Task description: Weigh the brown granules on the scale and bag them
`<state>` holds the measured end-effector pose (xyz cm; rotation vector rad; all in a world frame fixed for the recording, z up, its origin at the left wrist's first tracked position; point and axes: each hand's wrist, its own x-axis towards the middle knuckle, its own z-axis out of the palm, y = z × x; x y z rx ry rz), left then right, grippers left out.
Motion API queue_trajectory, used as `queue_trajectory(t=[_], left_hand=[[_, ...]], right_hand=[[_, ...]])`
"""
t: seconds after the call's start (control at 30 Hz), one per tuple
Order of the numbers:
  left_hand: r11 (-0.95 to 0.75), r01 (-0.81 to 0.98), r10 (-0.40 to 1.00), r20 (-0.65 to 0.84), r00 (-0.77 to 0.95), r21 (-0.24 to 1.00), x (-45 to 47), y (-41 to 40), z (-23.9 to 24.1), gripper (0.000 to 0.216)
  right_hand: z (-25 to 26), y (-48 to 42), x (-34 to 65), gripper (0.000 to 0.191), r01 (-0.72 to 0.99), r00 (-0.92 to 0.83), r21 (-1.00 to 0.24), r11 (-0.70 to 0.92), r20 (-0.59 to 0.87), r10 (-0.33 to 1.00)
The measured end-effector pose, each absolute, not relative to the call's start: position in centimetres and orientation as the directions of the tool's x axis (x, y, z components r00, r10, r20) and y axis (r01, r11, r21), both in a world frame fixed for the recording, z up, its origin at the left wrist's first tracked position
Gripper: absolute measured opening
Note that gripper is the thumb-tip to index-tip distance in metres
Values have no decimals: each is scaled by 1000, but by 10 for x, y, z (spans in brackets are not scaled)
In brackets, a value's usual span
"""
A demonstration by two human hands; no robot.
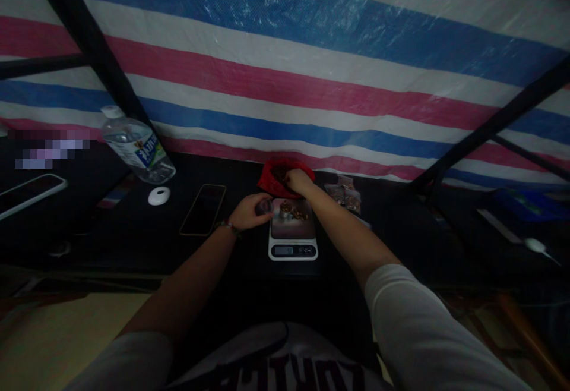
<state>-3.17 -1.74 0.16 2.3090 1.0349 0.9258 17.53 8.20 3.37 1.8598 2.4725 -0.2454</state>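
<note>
A white kitchen scale [271, 251] with a lit display stands in front of me. On its plate lie small brown-gold pieces [299, 215] and a small shiny round vessel [285, 208]. My left hand [247, 213] is at the scale's left edge, fingers curled around a small see-through container [264, 207] whose exact kind is hard to make out in the dim light. Behind the scale is an open red bag [269, 178] with dark brown contents. My right hand [297, 180] reaches into it, fingers bent down and partly hidden among the contents.
Small filled clear packets [350, 196] lie right of the red bag. A dark phone [203, 209], a white oval case [159, 195] and a large clear bottle [138, 147] are on the left. Black slanted posts [481, 129] and a striped sheet [285, 82] stand behind the black table.
</note>
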Motion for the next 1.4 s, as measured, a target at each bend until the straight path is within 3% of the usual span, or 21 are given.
queue_trajectory(t=[0.27,0.8,1.17,1.27,1.4], left_hand=[[-616,487,781,400,480,619,-31,-18,1,41],[-607,467,787,405,466,643,-33,-17,-5,40],[-598,475,796,408,447,646,-32,-21,-2,40],[-600,474,793,401,458,645,-32,-20,-1,39],[-607,475,787,400,469,637,-31,-20,-1,39]], right_hand=[[31,81,189,23,939,-257,-220,266,69,964],[23,79,202,15,896,-155,-398,196,132,979],[35,40,217,13,829,-152,-510,231,192,970],[36,15,223,11,815,-210,-501,290,211,955],[33,-11,223,15,854,-296,-389,345,184,938]])
